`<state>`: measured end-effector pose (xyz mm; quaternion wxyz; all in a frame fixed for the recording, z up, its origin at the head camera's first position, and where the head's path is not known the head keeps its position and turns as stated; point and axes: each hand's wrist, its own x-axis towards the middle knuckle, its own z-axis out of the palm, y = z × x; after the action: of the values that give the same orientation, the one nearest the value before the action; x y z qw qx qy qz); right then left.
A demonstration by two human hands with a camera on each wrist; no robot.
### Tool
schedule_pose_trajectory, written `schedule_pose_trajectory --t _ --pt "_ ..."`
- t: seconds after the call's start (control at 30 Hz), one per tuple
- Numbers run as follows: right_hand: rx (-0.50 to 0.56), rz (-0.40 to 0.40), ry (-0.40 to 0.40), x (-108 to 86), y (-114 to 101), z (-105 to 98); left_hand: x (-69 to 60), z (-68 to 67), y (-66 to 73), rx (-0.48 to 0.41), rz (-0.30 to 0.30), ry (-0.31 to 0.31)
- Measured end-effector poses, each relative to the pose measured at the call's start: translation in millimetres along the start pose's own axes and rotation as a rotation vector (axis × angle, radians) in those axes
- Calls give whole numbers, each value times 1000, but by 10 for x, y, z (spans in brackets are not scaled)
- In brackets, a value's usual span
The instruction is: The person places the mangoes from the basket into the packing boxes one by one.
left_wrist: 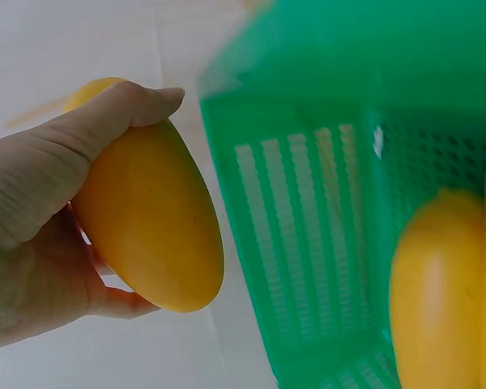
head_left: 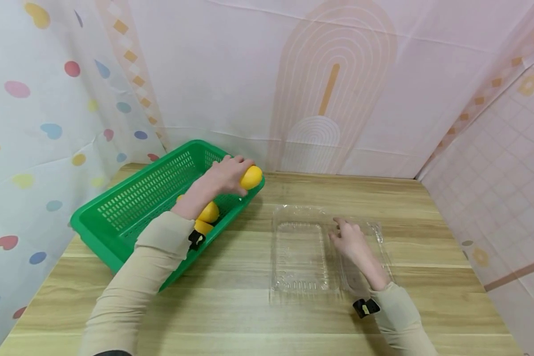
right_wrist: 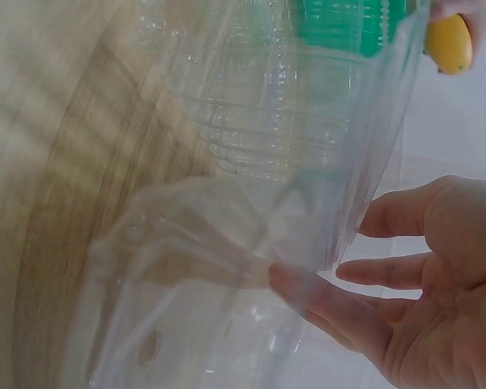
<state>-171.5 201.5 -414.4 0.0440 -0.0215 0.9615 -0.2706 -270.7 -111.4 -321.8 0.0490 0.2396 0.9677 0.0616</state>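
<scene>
Two sleeves [head_left: 124, 287], one gripped fruit [left_wrist: 158, 219], one basket [head_left: 98, 247], one container [head_left: 300, 254]

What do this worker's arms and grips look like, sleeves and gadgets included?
The left grip and right grip are bare human hands, without gloves. The left sleeve and right sleeve are long and beige, with broad cuffs. A small black device sits by each wrist; the right device shows a pale yellowish patch. No cables are visible.
</scene>
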Motion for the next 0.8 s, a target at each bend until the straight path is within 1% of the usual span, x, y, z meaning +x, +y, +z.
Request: schedule_pose_trajectory --t 0.1,0.23,0.37,0.47,0.6,0.67,0.8 --pt "6 -2 3 2 1 0 54 -2 183 5 29 -9" --pt "8 -8 13 11 9 3 137 22 419 -1 66 -37" --pt "4 -13 16 21 19 6 221 100 623 13 110 -65" --pt "8 -6 12 20 18 3 277 178 763 34 128 -105" --pt "9 -2 9 25 17 -1 350 290 938 51 126 -155" --pt "5 -4 13 35 18 1 378 353 1019 50 117 -163" --pt "-2 -9 20 49 20 6 406 515 1158 24 83 -151"
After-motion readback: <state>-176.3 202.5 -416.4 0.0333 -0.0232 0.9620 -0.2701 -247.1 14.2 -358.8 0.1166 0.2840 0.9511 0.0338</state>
